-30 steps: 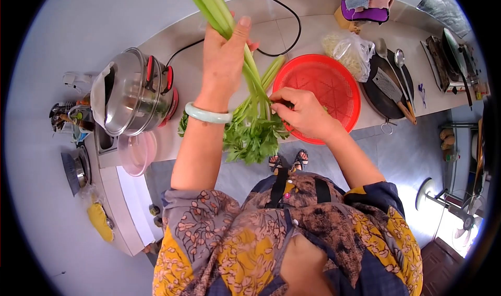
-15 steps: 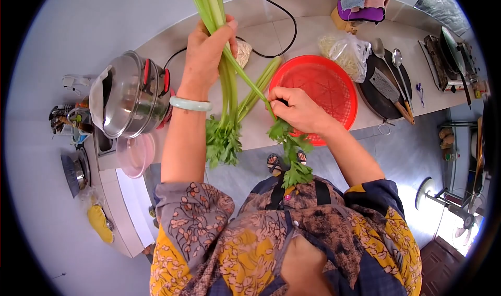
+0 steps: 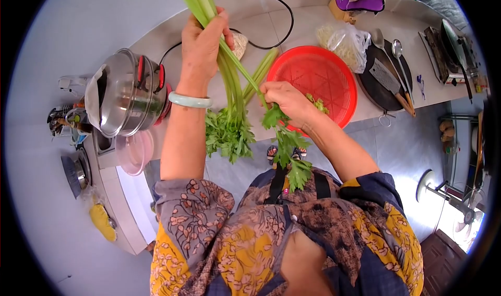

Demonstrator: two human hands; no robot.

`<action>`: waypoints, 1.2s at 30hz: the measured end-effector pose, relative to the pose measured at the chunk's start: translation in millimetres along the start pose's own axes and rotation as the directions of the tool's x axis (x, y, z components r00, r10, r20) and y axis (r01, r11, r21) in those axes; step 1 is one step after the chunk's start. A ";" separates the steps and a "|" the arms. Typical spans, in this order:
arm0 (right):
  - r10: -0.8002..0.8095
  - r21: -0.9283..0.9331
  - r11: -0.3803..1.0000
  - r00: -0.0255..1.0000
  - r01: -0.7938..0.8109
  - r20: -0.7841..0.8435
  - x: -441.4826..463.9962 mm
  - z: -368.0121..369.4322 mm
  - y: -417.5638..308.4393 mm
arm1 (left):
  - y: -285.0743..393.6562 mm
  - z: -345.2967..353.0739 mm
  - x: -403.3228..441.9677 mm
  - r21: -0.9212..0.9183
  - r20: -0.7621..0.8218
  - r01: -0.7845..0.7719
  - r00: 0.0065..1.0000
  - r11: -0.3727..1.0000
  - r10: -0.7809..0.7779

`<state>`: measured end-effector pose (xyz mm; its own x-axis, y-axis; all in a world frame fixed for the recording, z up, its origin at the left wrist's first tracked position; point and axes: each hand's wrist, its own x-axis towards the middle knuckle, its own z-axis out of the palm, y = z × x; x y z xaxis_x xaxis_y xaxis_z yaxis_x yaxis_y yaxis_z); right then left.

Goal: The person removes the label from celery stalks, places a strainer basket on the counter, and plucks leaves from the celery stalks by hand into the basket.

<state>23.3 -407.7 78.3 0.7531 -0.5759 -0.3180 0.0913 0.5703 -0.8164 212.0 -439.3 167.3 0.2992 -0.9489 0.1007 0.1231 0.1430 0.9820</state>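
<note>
Since the earlier frame, green bits (image 3: 318, 104) come into sight in the basket (image 3: 323, 69) at 1 o'clock. The left hand (image 3: 204, 45) grips the celery (image 3: 200, 4) at 11; the right hand (image 3: 284, 100) pinches one stalk (image 3: 243, 74) at 1. Its leaves (image 3: 287, 147) hang past the tabletop (image 3: 261, 22) edge, so a loose pinch could drop bits on the floor (image 3: 360, 147). Room looks tight by the pot (image 3: 125, 100) at 10.

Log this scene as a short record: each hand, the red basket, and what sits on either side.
Left hand: gripping celery stalks, a pale bangle below it
Right hand: pinching a celery stem, its leaves hanging below
Red basket: on the counter, a few green pieces inside
Left side: steel steamer pot, pink basin
Right side: clear plastic bag, metal spoon
</note>
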 end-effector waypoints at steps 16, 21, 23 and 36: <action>0.058 0.014 0.998 0.984 -0.061 0.167 -12.2 -10.5 21.1 | 6.7 -15.8 12.7 -0.151 -0.054 -0.031 0.998 0.988 0.023; 0.013 0.105 0.994 0.967 -0.041 0.256 -17.8 -20.9 29.9 | 3.4 -17.1 12.8 -0.140 -0.041 -0.056 0.998 0.989 0.051; -0.068 0.018 0.998 0.953 0.066 0.294 -18.1 -16.1 28.0 | 2.5 -17.8 12.6 -0.137 -0.044 -0.051 0.998 0.989 0.045; 0.009 -0.183 0.983 0.995 0.009 0.097 -19.0 0.5 24.2 | 1.3 -32.9 15.7 -0.154 -0.085 -0.037 0.996 0.987 0.024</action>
<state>11.6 -382.7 64.8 0.8139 -0.5107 -0.2773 -0.0232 0.4482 -0.8936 248.0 -444.7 164.9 0.3813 -0.9179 0.1100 0.2563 0.2193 0.9414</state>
